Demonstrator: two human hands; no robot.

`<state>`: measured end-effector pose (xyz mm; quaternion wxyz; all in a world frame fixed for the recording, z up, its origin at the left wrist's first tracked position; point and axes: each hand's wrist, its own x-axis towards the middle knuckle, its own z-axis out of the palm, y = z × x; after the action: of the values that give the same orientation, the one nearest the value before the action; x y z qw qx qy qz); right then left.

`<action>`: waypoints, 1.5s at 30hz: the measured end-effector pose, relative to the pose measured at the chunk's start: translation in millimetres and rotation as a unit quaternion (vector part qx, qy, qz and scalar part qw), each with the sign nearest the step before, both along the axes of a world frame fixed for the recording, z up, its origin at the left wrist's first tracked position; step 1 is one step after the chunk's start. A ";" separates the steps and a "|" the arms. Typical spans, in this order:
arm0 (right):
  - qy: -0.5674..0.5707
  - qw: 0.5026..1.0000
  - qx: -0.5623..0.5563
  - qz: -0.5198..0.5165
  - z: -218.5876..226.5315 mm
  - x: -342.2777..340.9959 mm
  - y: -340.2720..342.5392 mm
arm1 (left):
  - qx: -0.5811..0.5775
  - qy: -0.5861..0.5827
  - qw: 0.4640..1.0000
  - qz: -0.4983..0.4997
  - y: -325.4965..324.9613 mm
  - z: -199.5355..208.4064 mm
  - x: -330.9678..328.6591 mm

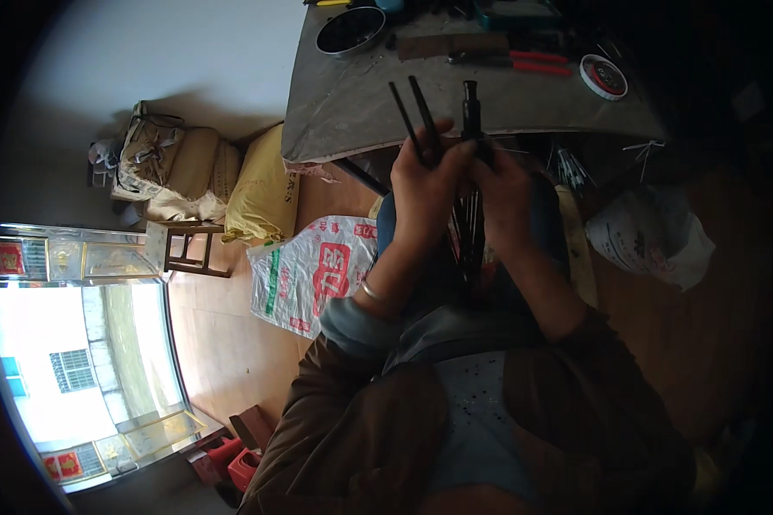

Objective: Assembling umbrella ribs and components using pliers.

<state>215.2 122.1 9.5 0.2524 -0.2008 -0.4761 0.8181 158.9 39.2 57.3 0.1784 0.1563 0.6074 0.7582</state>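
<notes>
While both bare hands are raised together in the head view, just off the near edge of a grey tabletop (335,120), the left hand (423,184) grips two thin, straight black rods (423,107) that stick up side by side toward the table. Close beside it, the right hand (504,193) has its fingers drawn narrowly around the lower end of a thicker black tube with a stepped tip (471,112); whether the left thumb touches that tube cannot be told. Below the hands, a bundle of slender dark rods (465,227) stands between the forearms, over the lap.

On the tabletop lie a long dark tool with two red handles (541,69), a round white-rimmed tin (586,75) and a round black dish with a pale rim (350,33). At left, a white plastic sack printed in red and green (283,270) is spread on the brown floor, near a bulging yellow sack (264,189) and a small wooden stool (199,232). At right sits a crumpled whitish plastic bag (653,236).
</notes>
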 end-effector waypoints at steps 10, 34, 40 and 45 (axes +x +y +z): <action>0.054 0.997 0.046 -0.034 4.8 -1.3 -14.0 | -0.140 0.010 0.989 -0.052 -9.3 8.5 -14.4; -0.091 0.963 0.149 0.205 5.3 15.1 43.7 | -0.048 0.093 0.994 -0.024 -16.9 -3.5 -0.2; -0.037 0.955 0.022 0.294 -8.4 5.8 51.0 | -0.068 0.088 0.993 -0.044 -20.0 5.6 2.6; -0.033 0.954 -0.002 0.299 1.7 5.3 43.9 | -0.081 0.086 0.991 -0.055 -26.7 4.1 -4.5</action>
<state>220.5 166.0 11.1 -0.0202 -0.0762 -0.5204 0.8503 154.4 12.5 61.4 0.1790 0.2393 0.6705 0.6790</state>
